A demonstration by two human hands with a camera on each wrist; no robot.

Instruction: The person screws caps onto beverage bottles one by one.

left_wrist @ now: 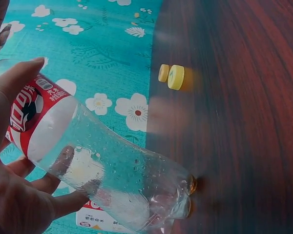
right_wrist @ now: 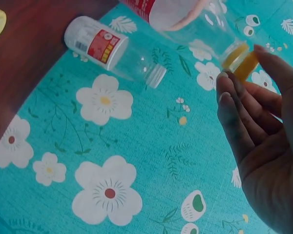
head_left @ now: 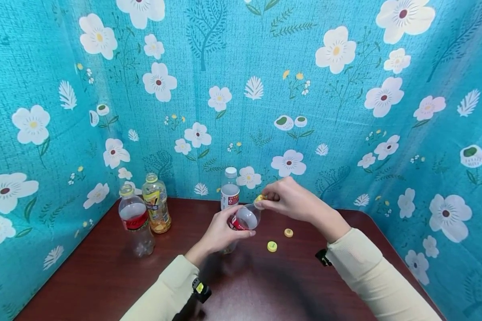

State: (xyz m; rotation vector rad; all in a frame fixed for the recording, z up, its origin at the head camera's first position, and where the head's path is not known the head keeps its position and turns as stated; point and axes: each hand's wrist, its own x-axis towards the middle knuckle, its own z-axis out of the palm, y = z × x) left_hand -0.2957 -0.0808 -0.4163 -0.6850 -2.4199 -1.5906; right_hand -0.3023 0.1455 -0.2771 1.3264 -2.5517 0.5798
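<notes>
A clear plastic soda bottle [left_wrist: 115,161] with a red label is held tilted in my left hand [head_left: 218,232], the thumb on one side and the fingers around the other. Its base is low over the tabletop; contact is unclear. Between thumb and fingers my right hand [head_left: 291,199] pinches a yellow bottle cap [right_wrist: 246,67] at the bottle's mouth. Whether the cap is still seated on the thread cannot be told. Two loose yellow caps, one nearer [head_left: 272,246] and one farther [head_left: 288,232], lie on the table below my right hand.
Behind the held bottle stands another clear bottle [head_left: 230,192] with a whitish top. At the left stand a red-labelled bottle [head_left: 135,222] and a yellow-labelled bottle [head_left: 156,205]. The dark red table [head_left: 176,249] is bordered by a blue floral curtain [head_left: 257,111].
</notes>
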